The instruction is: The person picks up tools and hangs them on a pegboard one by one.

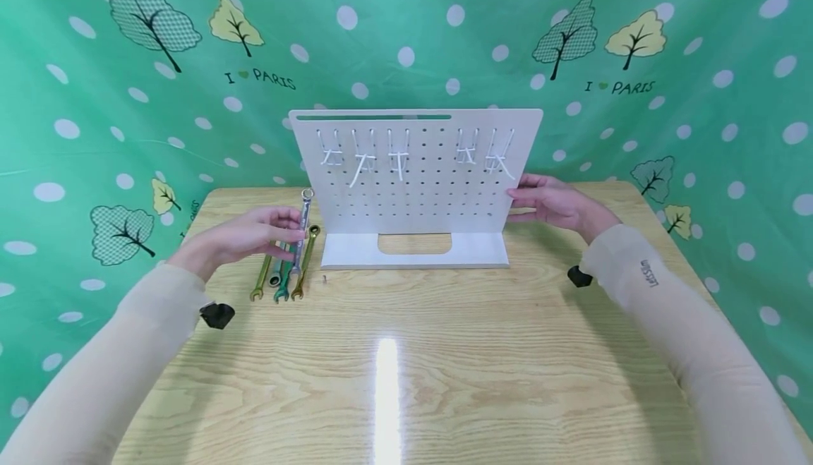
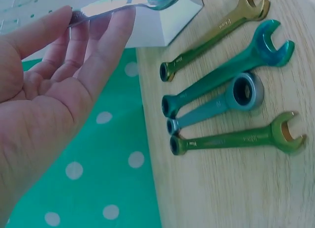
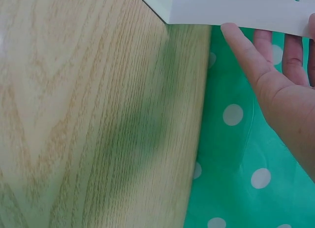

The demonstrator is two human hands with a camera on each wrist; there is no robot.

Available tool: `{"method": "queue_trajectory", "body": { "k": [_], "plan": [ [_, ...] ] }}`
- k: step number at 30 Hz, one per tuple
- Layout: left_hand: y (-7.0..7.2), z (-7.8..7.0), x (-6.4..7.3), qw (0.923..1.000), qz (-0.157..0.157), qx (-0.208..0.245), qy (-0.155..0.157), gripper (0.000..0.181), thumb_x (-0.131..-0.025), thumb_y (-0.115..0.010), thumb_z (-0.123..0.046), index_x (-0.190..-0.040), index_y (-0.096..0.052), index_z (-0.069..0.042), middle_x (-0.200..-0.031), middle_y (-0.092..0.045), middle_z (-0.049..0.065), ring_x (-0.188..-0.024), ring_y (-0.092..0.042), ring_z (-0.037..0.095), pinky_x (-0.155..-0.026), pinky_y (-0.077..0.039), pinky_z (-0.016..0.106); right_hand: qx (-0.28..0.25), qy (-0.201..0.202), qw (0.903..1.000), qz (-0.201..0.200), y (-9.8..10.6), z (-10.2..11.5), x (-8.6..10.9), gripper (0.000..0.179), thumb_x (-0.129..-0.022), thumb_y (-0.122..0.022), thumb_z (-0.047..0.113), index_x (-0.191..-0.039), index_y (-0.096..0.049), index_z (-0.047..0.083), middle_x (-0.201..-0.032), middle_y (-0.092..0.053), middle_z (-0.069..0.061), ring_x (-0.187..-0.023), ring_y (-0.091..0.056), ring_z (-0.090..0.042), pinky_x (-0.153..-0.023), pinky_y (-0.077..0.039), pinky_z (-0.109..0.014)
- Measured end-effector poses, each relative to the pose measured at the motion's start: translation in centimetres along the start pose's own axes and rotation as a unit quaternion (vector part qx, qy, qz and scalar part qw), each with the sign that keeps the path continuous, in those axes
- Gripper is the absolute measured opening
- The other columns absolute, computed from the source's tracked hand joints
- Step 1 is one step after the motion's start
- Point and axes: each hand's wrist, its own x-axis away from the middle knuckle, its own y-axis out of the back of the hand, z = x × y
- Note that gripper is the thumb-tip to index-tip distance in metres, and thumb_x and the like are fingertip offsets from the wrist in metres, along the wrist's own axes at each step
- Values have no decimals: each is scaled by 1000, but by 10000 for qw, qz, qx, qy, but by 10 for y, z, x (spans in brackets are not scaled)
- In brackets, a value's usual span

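My left hand [image 1: 250, 233] pinches a silver combination wrench [image 1: 303, 221] between thumb and fingers, its ring end pointing up. Beside and below it, other wrenches lie on the table: a gold one [image 2: 216, 36], a teal one [image 2: 221, 70], a grey one with a ring head [image 2: 209, 112] and a yellow-green one [image 2: 231, 140]. A white pegboard [image 1: 422, 200] stands at the back of the table on its own base. At the board's right edge, my right hand [image 1: 559, 204] grips it, thumb in front and other fingers partly hidden behind.
Several white wire hooks [image 1: 399, 158] hang on the pegboard's upper part, left and right. A tiny object [image 1: 324, 279] lies before the base's left corner. The wooden table [image 1: 483, 352] ends at a green dotted cloth [image 1: 406, 27] behind and at the sides.
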Motion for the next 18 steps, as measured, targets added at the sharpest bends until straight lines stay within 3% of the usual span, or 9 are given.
{"method": "queue_trajectory", "body": {
  "k": [7, 13, 18],
  "plan": [
    [-9, -6, -9, 9991, -385, 39, -185, 36, -102, -63, -14, -124, -44, 7, -113, -52, 18, -102, -59, 29, -95, -56, 47, 41, -39, 9999, -109, -2, 2, 2, 38, -103, -57, 4, -140, -53, 11, -133, -65, -11, -130, -55, -39, -108, -42, -59],
    [-17, -19, -7, 9969, -636, 8, -472, 33, -101, -64, -12, -124, -47, 5, -114, -55, 17, -101, -62, 23, -95, -57, 46, 79, -85, 9999, -115, -4, 1, 0, 38, -104, -57, 5, -141, -54, 13, -135, -64, -11, -130, -54, -38, -110, -39, -60],
    [-23, -32, -9, 9957, -600, -9, -707, 30, -100, -66, -12, -121, -50, 3, -111, -58, 14, -99, -63, 23, -96, -56, 47, 83, -87, 9998, -145, -4, 1, 0, 38, -104, -57, 5, -140, -55, 14, -134, -64, -10, -130, -55, -38, -111, -37, -61]
  ]
}}
